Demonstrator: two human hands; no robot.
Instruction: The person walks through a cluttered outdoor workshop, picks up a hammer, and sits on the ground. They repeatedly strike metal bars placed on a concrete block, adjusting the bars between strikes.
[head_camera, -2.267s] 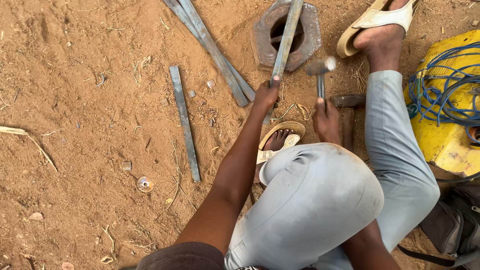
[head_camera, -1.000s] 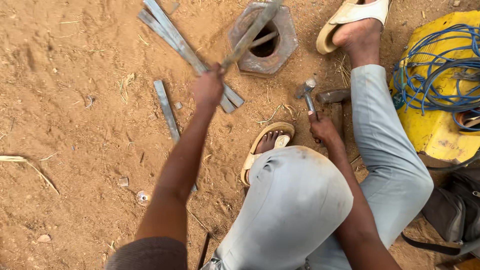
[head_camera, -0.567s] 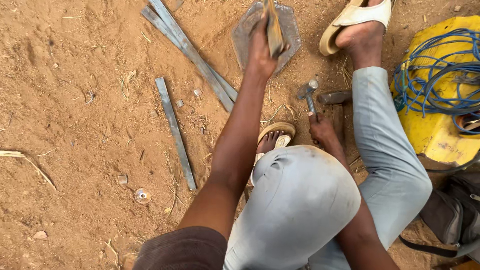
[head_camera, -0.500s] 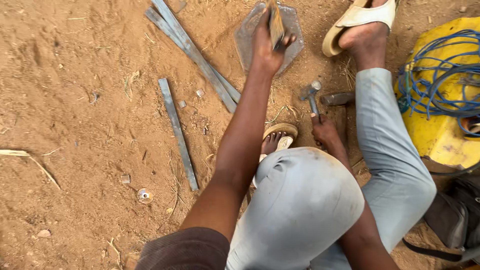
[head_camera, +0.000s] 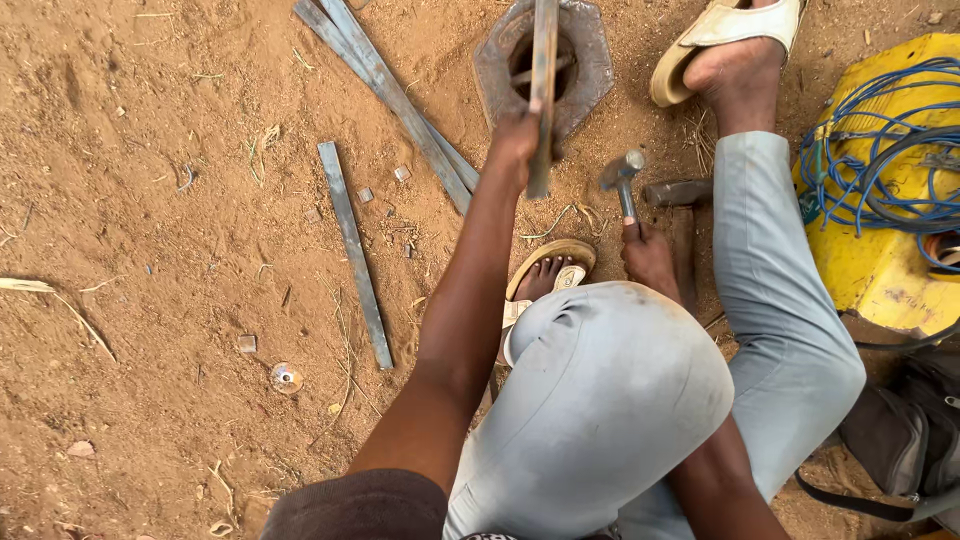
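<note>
My left hand (head_camera: 517, 143) grips a flat metal bar (head_camera: 543, 70) that stands nearly upright, its far end over the hole of a hexagonal metal block (head_camera: 590, 60) lying on the dirt. My right hand (head_camera: 648, 255) holds a small hammer (head_camera: 621, 178) by its handle, head raised just right of the bar. My knees in light grey trousers fill the lower middle. One sandalled foot (head_camera: 548, 277) is under my left arm, the other (head_camera: 728, 45) beside the block.
Two long flat metal strips (head_camera: 385, 85) lie crossed at the upper left, and a shorter strip (head_camera: 352, 250) lies alone on the sandy ground. A yellow box (head_camera: 880, 250) with coiled blue cable (head_camera: 880, 120) stands at the right. A dark bag (head_camera: 905, 440) sits below it.
My left hand swung the bar from a slanted hold over the ground up to the block and stood it nearly upright there. The hammer hand stayed almost still.
</note>
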